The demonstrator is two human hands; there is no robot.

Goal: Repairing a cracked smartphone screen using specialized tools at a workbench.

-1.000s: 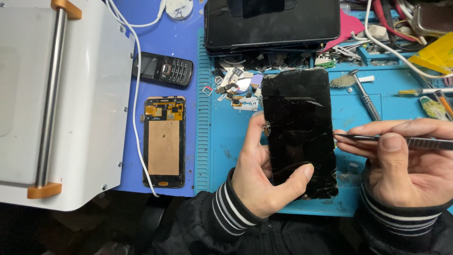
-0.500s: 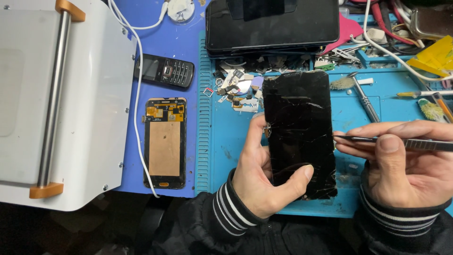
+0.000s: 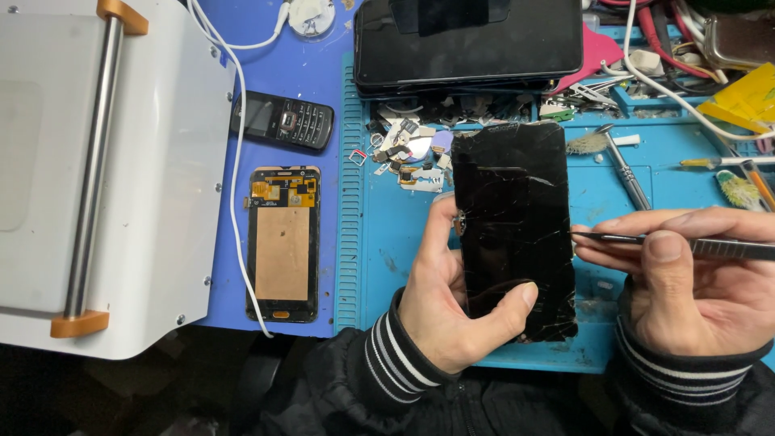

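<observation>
Two hands work at the near edge of the worktop (image 3: 387, 242): the left hand (image 3: 452, 311) curls around a cracked black phone screen (image 3: 513, 226), while the right hand (image 3: 694, 282) pinches tweezers (image 3: 686, 245) at its right edge.

Black cracked screen (image 3: 513, 226) — blue mat (image 3: 387, 242)
</observation>
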